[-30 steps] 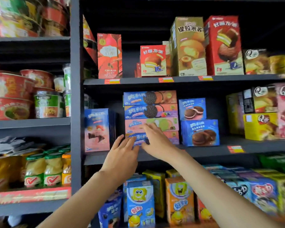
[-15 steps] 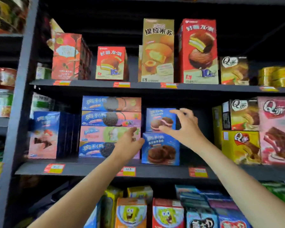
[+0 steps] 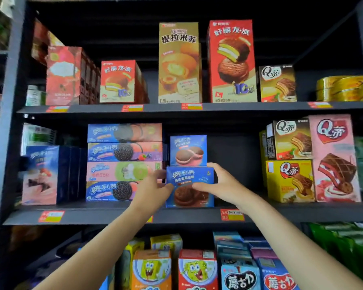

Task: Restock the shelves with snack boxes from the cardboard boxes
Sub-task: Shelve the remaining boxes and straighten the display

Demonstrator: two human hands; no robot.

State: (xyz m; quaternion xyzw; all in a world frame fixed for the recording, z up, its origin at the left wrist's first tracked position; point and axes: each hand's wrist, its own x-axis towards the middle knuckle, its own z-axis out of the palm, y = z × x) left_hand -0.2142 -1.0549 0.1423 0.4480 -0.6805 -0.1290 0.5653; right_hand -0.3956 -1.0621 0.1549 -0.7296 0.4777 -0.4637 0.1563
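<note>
Nearest the camera, two bare forearms reach up from the bottom edge toward the middle shelf (image 3: 117,214). Under them, on the lowest level, stand the cartoon boxes (image 3: 172,268), orange and red, with blue packs (image 3: 258,275) to their right.

The left hand (image 3: 153,190) grips the left edge of the blue box (image 3: 190,186), its thumb lying across the front face and its fingers curled round the side. The right hand (image 3: 220,183) holds the same box from the right, thumb on the front and fingers wrapped over the top right corner. The blue box stands upright at the front of the middle shelf, its base on the board, between the two hands. A small blue box (image 3: 188,150) with a pink cookie picture rests directly on top of it.

Just to the left, touching or nearly touching the left hand, is a stack (image 3: 124,162) of four flat cookie boxes lying on their sides. Further left stands a row of tall dark blue boxes (image 3: 42,174). To the right, well apart from the hands, stand the yellow box (image 3: 289,181), a brown box (image 3: 291,139) on top of it, and a tall pink box (image 3: 335,158) beside them. Price tags (image 3: 232,214) are stuck on the front edge of the shelf.

On the upper shelf (image 3: 239,106), further back and higher, stand red boxes (image 3: 117,81), a tall tan box (image 3: 179,62), a tall red box (image 3: 232,61) and gold tins (image 3: 343,87) at the far right
</note>
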